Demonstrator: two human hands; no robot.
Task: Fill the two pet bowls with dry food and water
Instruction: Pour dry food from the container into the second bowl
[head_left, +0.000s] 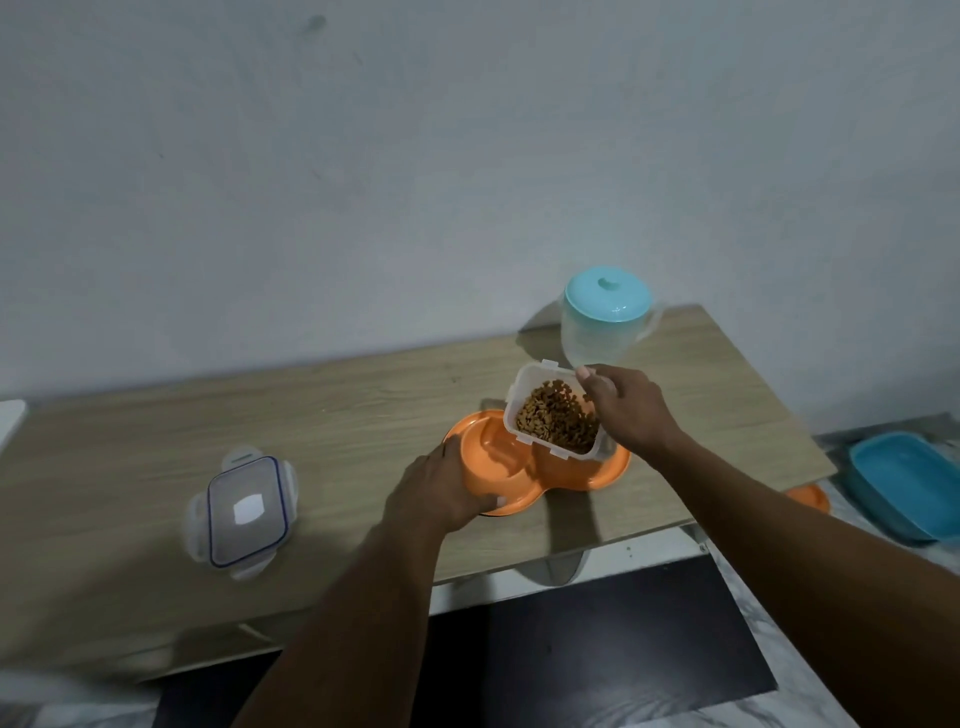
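Observation:
An orange double pet bowl sits on the wooden table. Its left bowl looks empty; its right bowl is mostly hidden. My left hand grips the left rim of the orange bowl. My right hand holds a clear plastic container of dry food, tilted toward me above the right bowl. Brown kibble fills the container. A clear water jug with a turquoise lid stands behind it, near the wall.
The container's clear lid with blue seal lies flat on the table's left. A blue tray and a small orange dish sit on the floor right of the table. A dark mat lies below.

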